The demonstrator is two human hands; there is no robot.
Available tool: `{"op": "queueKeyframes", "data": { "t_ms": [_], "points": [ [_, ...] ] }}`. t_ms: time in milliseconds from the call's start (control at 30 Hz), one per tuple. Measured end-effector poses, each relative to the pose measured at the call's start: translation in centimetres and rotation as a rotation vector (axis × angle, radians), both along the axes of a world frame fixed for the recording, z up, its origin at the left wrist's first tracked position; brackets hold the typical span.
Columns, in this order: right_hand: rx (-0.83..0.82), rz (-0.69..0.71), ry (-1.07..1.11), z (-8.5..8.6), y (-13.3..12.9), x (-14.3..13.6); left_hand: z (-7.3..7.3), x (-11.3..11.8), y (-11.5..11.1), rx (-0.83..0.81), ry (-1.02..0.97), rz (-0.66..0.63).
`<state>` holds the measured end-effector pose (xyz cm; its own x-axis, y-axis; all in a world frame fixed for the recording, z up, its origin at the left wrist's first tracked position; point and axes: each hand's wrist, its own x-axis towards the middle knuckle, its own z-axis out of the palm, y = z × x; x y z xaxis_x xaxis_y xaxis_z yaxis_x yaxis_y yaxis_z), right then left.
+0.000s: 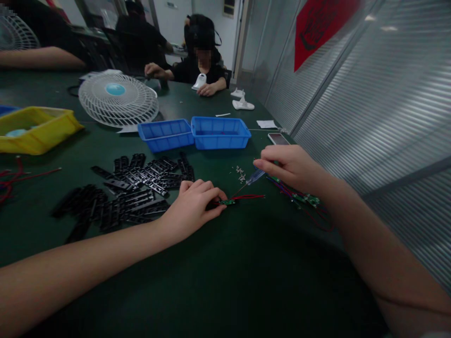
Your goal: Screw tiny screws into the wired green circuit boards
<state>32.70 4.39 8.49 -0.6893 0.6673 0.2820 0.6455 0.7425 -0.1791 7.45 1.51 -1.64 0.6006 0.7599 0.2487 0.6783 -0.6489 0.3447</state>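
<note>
My left hand (195,204) rests on the table, its fingers pinching a small green circuit board (229,202) with red wires (251,196) trailing off to the right. Whether a black part lies under the board is hidden by my fingers. In my right hand (291,164) is a screwdriver (256,176) with a translucent blue handle, held at a slant. Its thin shaft points down and left, and the tip meets or nearly meets the board. Small screws (241,172) lie scattered just beyond the shaft. Beneath my right wrist sit more green boards with wires (310,200).
Black plastic strips (141,178) are heaped left of my left hand. Two blue bins (221,134) stand behind them, with a white fan (118,98) and a yellow bin (38,129) farther left. A phone (278,139) lies near the right edge. A person (202,70) sits across, handling a white part.
</note>
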Motion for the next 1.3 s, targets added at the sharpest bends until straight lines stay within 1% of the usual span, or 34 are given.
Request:
{"op": "queueKeyframes", "data": {
  "t_ms": [67,133,233,333,500,633,700,733,800,900,967,1067,1200,1300],
  "points": [
    [-0.06,-0.067,-0.048,-0.2,-0.3,-0.2,0.1,0.0,0.0,-0.001,-0.002,-0.002],
    [-0.118,-0.15,-0.052,-0.3,-0.8,-0.5,0.1,0.0,-0.1,-0.002,-0.005,-0.004],
    [-0.137,-0.246,-0.039,-0.5,-1.3,-1.1,0.2,0.1,-0.1,0.0,-0.006,-0.004],
    [-0.087,-0.304,-0.07,-0.8,-1.5,-1.5,0.1,0.1,-0.1,0.005,-0.007,-0.001],
    [0.02,-0.288,-0.018,-1.6,-1.7,-2.4,0.1,0.1,-0.1,0.006,0.0,-0.002],
    [0.167,-0.333,-0.026,-2.6,-1.9,-3.0,0.1,0.0,-0.2,0.01,0.009,0.006],
    [0.195,-0.32,-0.028,-2.9,-2.0,-3.1,0.1,0.0,-0.2,0.014,0.009,0.006],
    [0.18,-0.293,-0.017,-2.9,-2.0,-3.1,0.0,0.0,-0.1,0.016,0.008,0.006],
    [0.113,-0.197,0.022,-2.8,-2.1,-2.9,0.0,0.0,-0.1,0.019,0.004,0.004],
    [0.028,-0.018,0.062,-2.2,-2.1,-2.6,0.0,0.1,-0.1,0.019,-0.001,0.004],
    [-0.001,0.045,0.059,-1.8,-2.2,-2.4,0.0,0.1,-0.1,0.017,0.0,0.001],
    [-0.003,0.043,0.018,-1.6,-2.3,-2.2,0.1,0.0,-0.1,0.016,0.004,0.006],
    [0.042,0.016,0.002,-1.5,-2.1,-2.0,0.1,0.0,-0.1,0.012,0.001,0.005],
    [0.022,-0.012,0.011,-1.4,-1.8,-1.8,0.2,0.0,-0.1,0.011,0.004,0.0]
  ]
}}
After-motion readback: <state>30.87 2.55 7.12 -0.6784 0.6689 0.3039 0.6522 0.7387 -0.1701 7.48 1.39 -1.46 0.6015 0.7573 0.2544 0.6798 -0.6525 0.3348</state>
